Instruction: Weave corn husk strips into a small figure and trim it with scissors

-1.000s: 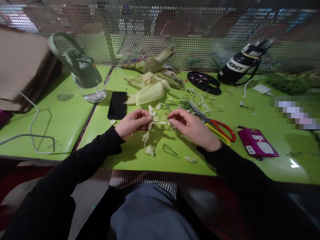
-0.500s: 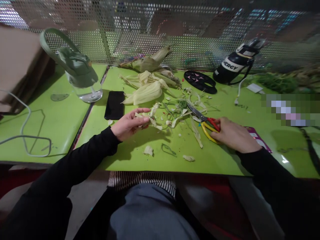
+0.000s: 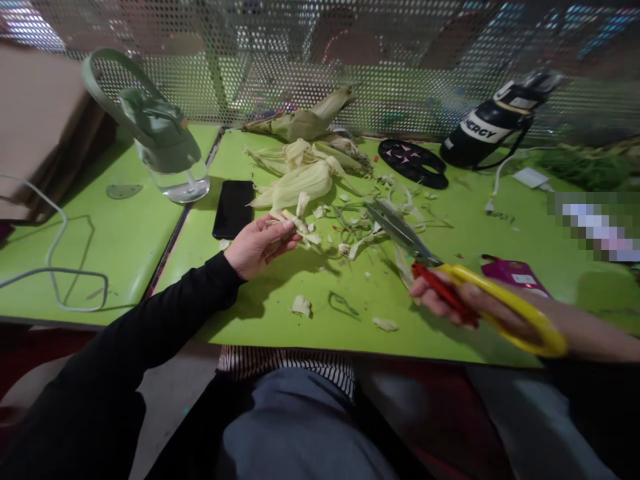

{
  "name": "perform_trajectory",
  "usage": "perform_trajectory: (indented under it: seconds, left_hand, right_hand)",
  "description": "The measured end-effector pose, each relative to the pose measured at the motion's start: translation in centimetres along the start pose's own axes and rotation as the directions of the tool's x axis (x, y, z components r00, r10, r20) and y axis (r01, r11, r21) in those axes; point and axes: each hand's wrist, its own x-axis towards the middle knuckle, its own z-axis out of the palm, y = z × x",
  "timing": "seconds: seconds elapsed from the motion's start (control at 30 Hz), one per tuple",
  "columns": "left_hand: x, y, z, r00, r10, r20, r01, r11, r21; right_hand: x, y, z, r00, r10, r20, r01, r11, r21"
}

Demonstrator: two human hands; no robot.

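My left hand (image 3: 261,245) is closed in a pinch on a small bundle of pale corn husk (image 3: 299,223), its strips poking out past the fingertips. In my right hand (image 3: 450,300) are scissors (image 3: 405,233) with one red and one yellow handle, raised above the table. Their blades point up and left, toward the husk bundle. Below the blades lie husk strips and tangled green string (image 3: 350,220). Larger corn husks (image 3: 295,187) lie piled just beyond my left hand.
A black phone (image 3: 233,208) lies left of the husks, with a green-topped water bottle (image 3: 170,157) behind it. A black oval tray (image 3: 413,163) and a black bottle (image 3: 483,130) stand at the back right. A purple card (image 3: 515,275) lies near my right hand. Perforated metal mesh (image 3: 390,80) bounds the back.
My right hand has lifted the scissors off the table and turned them, handles now toward me. My left hand has rotated slightly with the husk bundle.
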Motion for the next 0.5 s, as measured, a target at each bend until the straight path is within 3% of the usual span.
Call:
perform_trajectory:
  seconds: [0.03,0.07,0.1,0.13,0.23,0.5]
  left_hand:
    - [0.0,-0.1,0.0,1.0,0.004,0.011,-0.004,1.0,0.005]
    - [-0.1,-0.2,0.0,1.0,0.006,0.013,-0.006,1.0,-0.004]
    - [-0.1,-0.2,0.0,1.0,0.005,0.005,-0.005,1.0,-0.024]
    - [-0.3,-0.3,0.1,1.0,-0.001,-0.008,0.001,0.999,-0.051]
    - [-0.7,-0.5,0.3,0.999,-0.043,-0.031,0.039,0.991,-0.127]
    - [-0.7,-0.9,0.4,0.995,-0.102,0.002,0.101,0.977,-0.189]
  right_hand:
    - [-0.4,-0.6,1.0,0.987,-0.002,0.163,-0.007,0.998,0.057]
    - [-0.8,-1.1,2.1,0.911,-0.018,0.413,-0.072,0.977,0.202]
    - [-1.1,-1.6,3.0,0.813,-0.022,0.582,-0.173,0.945,0.277]
    - [-1.4,-2.0,3.9,0.749,-0.044,0.661,-0.233,0.916,0.326]
    - [-1.7,-2.5,5.9,0.674,-0.082,0.734,-0.327,0.858,0.395]
    - [-2.1,-1.2,8.2,0.631,-0.169,0.757,-0.468,0.695,0.545]
